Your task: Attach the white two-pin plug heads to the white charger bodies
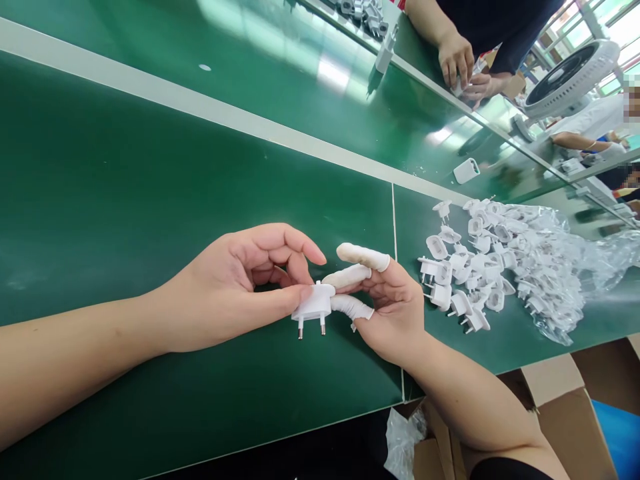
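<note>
A white two-pin plug part (315,308) is held above the green table, its two metal-tipped pins pointing down. My left hand (255,280) is closed on the part's left end, with the thumb against its side and the other fingers curled behind. White cots cover the thumb and two fingers of my right hand (393,300), which pinches the right end of the same part. To the right of that hand lies a loose heap of similar white plug parts (480,267).
A clear plastic bag (555,280) of more parts adjoins the heap. One white housing (467,171) lies beyond the pale strip (200,93). Another plug (387,50) stands by a ledge. Across the table are a co-worker's hands (463,70) and a fan (570,77). Cardboard boxes (565,413) sit below right.
</note>
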Available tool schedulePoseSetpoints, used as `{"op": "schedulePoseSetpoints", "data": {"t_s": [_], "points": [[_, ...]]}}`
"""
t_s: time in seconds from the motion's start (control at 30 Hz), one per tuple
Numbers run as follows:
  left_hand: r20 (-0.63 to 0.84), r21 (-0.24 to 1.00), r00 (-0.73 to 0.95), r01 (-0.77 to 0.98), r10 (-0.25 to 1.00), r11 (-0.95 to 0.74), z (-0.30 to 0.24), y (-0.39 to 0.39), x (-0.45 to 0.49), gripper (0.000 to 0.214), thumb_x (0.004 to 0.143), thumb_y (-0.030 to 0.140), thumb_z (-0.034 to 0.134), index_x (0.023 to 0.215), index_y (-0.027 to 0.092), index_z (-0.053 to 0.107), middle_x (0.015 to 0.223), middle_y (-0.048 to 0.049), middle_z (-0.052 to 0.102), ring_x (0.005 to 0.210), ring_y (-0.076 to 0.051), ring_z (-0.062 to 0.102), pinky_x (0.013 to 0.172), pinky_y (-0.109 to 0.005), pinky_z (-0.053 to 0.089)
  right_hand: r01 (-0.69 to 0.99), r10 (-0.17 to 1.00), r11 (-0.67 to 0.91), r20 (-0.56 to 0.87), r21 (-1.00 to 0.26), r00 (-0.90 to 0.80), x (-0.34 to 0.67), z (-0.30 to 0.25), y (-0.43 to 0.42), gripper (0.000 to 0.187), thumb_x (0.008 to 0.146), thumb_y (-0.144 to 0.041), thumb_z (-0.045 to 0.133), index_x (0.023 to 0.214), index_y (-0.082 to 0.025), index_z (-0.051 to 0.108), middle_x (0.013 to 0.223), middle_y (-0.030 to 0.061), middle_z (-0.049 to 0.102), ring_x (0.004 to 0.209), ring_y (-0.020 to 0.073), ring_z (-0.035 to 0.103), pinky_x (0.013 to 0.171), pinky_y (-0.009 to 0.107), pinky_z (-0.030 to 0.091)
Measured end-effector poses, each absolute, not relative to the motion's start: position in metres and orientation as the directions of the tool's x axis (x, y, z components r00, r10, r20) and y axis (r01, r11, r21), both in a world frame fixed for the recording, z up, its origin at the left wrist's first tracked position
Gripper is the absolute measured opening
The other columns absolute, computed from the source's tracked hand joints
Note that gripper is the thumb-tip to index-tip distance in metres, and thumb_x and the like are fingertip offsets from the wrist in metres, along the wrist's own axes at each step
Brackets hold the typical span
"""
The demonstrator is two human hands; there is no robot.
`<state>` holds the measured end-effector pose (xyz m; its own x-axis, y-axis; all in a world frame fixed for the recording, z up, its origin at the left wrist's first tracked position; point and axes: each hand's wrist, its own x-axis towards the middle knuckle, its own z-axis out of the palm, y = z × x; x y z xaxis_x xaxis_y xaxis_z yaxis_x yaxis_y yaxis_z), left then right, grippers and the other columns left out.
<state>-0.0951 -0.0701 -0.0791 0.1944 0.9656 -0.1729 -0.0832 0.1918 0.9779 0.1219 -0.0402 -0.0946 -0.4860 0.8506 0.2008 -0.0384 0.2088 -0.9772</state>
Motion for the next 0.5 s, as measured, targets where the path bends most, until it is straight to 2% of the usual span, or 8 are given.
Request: {"op": "schedulePoseSetpoints", "data": {"t_s": [0.5], "points": [[-0.156,0.981,0.208,-0.077,0.966,0.175,-0.0802,-0.0695,-0.0948,0.025,0.082,0.021,0.077,0.106,0.025,0.072,0.079,0.0051,0.075,0.069,-0.011,0.072,0.067,-0.016,0.060,-0.018,0.854,0.175,0.161,-0.984,-0.495,0.1235,-0.0919,-0.0414,0.053,0.087,-0.012,0.082,0.134,-0.027,0.066,0.098,0.0004,0.084,0.087,0.0187,0.082,0.084,0.036,0.072]]}}
